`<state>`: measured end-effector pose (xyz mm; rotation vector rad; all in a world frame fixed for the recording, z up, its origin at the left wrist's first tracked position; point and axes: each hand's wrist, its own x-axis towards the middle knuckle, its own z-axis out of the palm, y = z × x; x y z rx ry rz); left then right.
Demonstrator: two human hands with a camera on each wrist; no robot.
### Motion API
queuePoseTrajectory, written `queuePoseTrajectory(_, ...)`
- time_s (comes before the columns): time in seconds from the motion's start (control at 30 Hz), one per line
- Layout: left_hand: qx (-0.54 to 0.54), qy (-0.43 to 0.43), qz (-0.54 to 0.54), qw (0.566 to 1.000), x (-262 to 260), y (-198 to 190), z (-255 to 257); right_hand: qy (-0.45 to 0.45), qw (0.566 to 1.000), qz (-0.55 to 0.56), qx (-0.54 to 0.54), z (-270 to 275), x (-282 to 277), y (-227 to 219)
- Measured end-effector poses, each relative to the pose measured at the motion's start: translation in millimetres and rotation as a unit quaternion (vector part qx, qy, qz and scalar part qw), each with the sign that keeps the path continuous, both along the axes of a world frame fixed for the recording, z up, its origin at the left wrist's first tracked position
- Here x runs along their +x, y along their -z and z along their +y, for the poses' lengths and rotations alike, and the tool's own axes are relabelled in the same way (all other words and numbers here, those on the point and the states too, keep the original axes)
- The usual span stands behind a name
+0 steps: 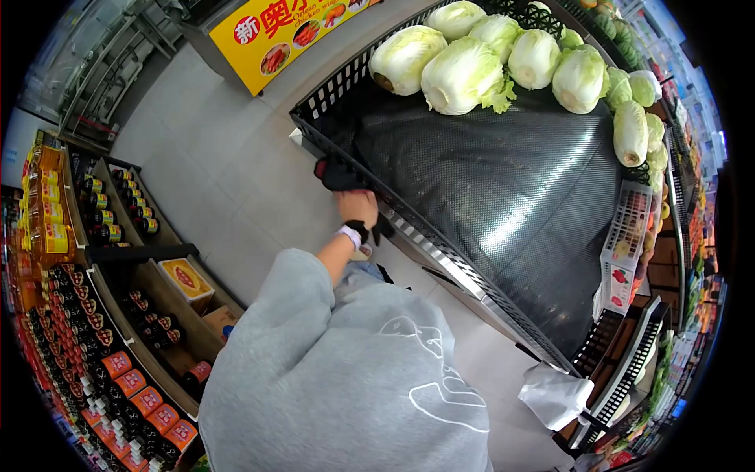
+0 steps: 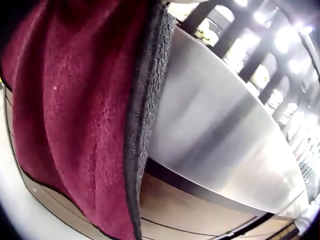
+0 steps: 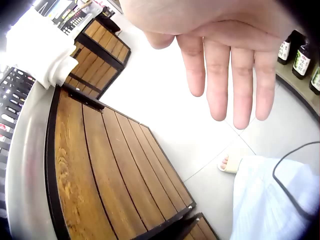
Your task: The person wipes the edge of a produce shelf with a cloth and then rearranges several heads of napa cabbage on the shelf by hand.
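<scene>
My left hand [image 1: 359, 208] grips a dark red cloth [image 2: 80, 115] with a grey-black edge, beside the metal rim of the produce bin. In the head view the cloth bunches just beyond the hand, mostly black side up. The left wrist view has it hanging in folds in front of the metal rim [image 2: 200, 110], with the fingers nearly all out of frame. My right hand [image 3: 225, 65] appears in the right wrist view, fingers straight and holding nothing, over the floor beside the bin's wooden side [image 3: 115, 170]. The head view does not show that hand.
Several Chinese cabbages [image 1: 460, 79] lie at the far end of the bin on a black mat [image 1: 472, 181]. A white cloth or bag [image 1: 554, 393] hangs at the near corner. Bottle shelves [image 1: 110, 259] stand to the left, a yellow sign [image 1: 275, 39] ahead.
</scene>
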<state>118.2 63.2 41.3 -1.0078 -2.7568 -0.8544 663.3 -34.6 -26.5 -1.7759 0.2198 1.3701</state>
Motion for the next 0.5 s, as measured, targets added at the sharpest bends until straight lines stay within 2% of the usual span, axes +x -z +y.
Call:
queuePoseTrajectory(0.13, -0.068, -0.029, 0.034, 0.997, -68, 2, -10, 0.005, 1.000, 0.003, -0.003, -9, 3, 9)
queuePoseTrajectory(0.17, -0.101, -0.051, 0.062, 0.992, -85, 7, -12, 0.007, 1.000, 0.003, -0.003, -11, 3, 12)
queuePoseTrajectory(0.23, -0.100, -0.036, 0.091, 0.990, -126, 28, -18, 0.010, 1.000, 0.001, -0.005, -17, 5, 12)
queuePoseTrajectory(0.37, -0.171, 0.020, 0.021, 0.985, -153, -7, -26, 0.022, 1.000, -0.003, -0.004, -28, 8, 13)
queuePoseTrajectory(0.43, -0.242, 0.016, 0.082, 0.967, -152, -13, -27, 0.026, 1.000, -0.001, -0.004, -34, 10, 14)
queuePoseTrajectory(0.47, -0.244, 0.022, 0.084, 0.966, -152, -7, -28, 0.028, 1.000, -0.002, -0.005, -38, 11, 14)
queuePoseTrajectory(0.5, -0.199, 0.029, 0.129, 0.971, -150, 0, -29, 0.031, 0.999, 0.000, -0.006, -42, 11, 15)
